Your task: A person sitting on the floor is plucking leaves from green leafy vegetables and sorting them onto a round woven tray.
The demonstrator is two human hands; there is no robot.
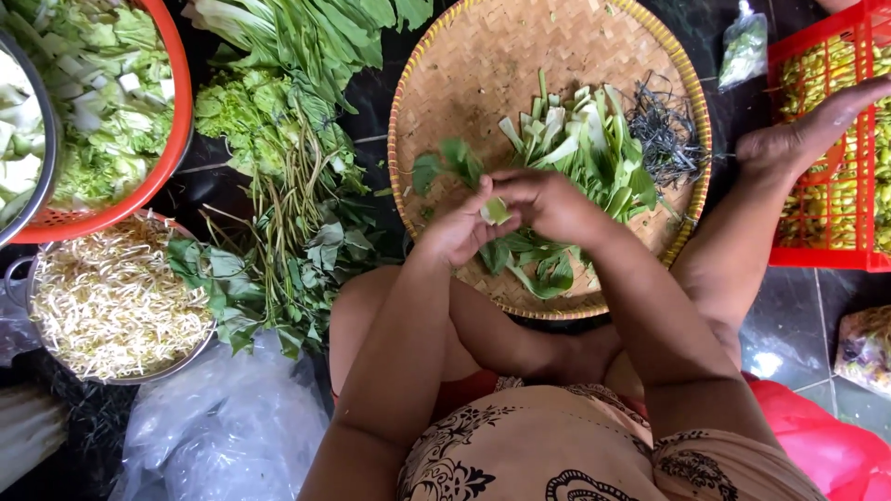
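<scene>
both hands point(506, 215) together, fingers pinched

Tray point(483, 56): tan, woven herringbone. Stems point(580, 139) on it: pale green. Left of tray, basket point(172, 102): orange-red. Right of tray, crate point(817, 139): red. Sprouts point(111, 297): cream-white.

bare arms and bare legs; a sleeveless beige top with black floral swirls, a strip of red cloth showing beneath it at the waist.

Two hands meet over a round woven tray point(483, 56). The left hand point(459, 227) and right hand point(548, 199) pinch a small green stem piece point(496, 211). Cut greens point(585, 148) lie on the tray.
</scene>
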